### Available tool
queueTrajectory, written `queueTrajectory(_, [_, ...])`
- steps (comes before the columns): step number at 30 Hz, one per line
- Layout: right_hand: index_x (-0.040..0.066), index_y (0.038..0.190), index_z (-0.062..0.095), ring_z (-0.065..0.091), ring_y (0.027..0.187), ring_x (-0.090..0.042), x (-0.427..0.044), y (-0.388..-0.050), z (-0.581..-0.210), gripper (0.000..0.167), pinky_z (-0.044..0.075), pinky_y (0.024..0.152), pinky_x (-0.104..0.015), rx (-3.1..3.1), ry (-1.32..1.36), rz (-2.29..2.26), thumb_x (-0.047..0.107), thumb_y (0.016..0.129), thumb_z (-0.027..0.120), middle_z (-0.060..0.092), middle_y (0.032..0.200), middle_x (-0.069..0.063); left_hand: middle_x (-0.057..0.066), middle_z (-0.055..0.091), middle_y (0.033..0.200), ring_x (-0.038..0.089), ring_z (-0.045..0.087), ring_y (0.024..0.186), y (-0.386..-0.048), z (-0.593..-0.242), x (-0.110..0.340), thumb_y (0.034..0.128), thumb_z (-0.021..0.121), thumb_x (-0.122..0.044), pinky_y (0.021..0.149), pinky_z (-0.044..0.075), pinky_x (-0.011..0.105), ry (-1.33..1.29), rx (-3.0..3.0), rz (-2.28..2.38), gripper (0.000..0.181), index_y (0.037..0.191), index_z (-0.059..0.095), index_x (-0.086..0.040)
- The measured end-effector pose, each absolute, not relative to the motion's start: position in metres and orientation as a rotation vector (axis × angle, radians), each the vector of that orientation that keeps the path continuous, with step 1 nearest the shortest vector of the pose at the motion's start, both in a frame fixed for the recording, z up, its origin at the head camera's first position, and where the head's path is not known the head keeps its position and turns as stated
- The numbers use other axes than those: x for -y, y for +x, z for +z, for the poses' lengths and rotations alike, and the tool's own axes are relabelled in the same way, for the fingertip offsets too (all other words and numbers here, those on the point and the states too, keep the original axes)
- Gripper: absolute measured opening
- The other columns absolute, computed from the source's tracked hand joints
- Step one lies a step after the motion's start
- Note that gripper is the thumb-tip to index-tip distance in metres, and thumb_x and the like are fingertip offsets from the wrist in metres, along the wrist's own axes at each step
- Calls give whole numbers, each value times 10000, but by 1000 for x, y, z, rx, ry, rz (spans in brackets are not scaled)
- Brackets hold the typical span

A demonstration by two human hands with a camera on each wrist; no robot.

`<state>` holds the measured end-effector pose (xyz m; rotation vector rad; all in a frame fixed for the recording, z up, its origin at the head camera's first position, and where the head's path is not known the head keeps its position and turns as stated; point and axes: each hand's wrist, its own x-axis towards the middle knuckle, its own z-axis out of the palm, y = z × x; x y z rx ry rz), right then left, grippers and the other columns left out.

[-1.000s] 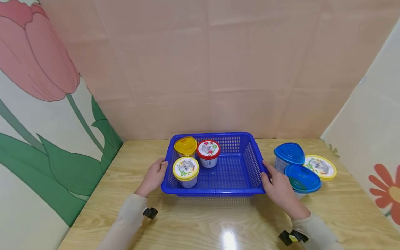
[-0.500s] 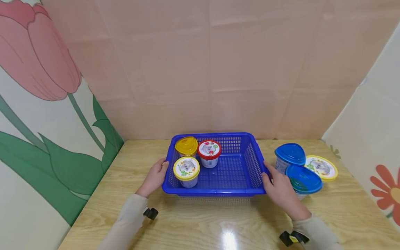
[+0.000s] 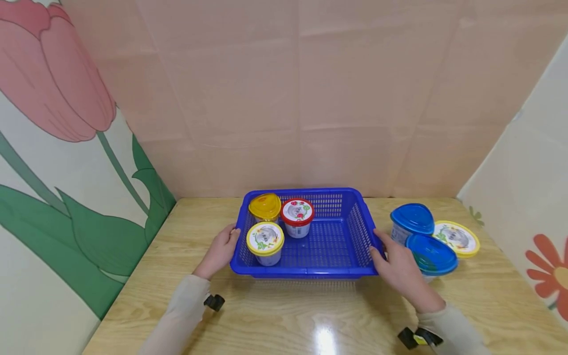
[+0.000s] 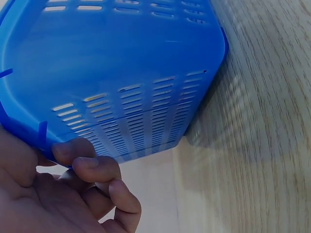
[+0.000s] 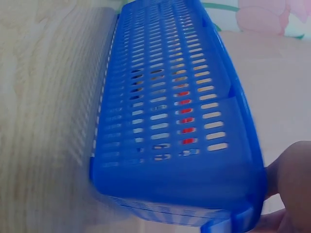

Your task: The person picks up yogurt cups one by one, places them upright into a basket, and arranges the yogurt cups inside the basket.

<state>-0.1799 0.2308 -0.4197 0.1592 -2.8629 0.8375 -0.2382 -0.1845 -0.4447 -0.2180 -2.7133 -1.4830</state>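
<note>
Both ends of the blue basket (image 3: pixel 306 271) are gripped: left hand (image 3: pixel 222 249) on one short side, right hand (image 3: pixel 399 268) on the other, well apart from each other, fingers curled at the rim. Basket is level, near the middle of the table (image 3: pixel 266 315); cannot tell whether its base touches the wood.

Risks, as judged. (1) Load sits off-centre: yellow triangular tub (image 3: pixel 265 207), red-lidded tub (image 3: pixel 297 217) and yellow round tub (image 3: pixel 265 241) all crowd the left half. Uneven lifting could tilt the basket and send them sliding over the smooth floor. (2) Right hand is just beside the front blue tub (image 3: pixel 431 254); a sideways move could knock it into the rear blue tub (image 3: pixel 412 219) or the outer yellow tub (image 3: pixel 456 239). (3) Thin rim may flex or slip if the fingertip hold is shallow.

Materials: basket looks to be moulded plastic, rectangular with rounded corners, walls pierced by rows of oblong slots; red shows through some in the right wrist view. Round lids carry printed pictures; the triangular ones have softened corners and a glossy, see-through look. Table: pale wood grain, shiny enough to mirror a light.
</note>
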Motion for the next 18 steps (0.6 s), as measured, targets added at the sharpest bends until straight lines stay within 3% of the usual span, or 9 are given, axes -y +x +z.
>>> queueTrajectory(9, [-102,1284,594,556,1157,-528,-237,-164,-395,446,457,892,-667,2646,232,742,108,897,669,606,1247,-339,225,616,1292,305,622,1130,-240,-447,186,1098,375,-223,1039,446,525,-218,2724,-1499,444,1433,459,57])
queueTrajectory(14, [-116,1188,645,599,1016,-541,-253,-160,-383,406,464,782,-660,2479,258,664,64,828,705,649,1123,-351,221,632,1266,300,635,1114,-240,-447,187,1099,372,-252,1018,467,520,-193,2754,-1499,472,1455,429,53])
queueTrajectory(18, [-117,1168,645,573,924,-571,-272,-157,-380,467,428,757,-660,2474,203,560,133,788,753,631,1065,-392,227,654,1229,299,658,1080,-240,-447,187,1100,373,-249,984,494,506,-194,2760,-1502,471,1461,421,50])
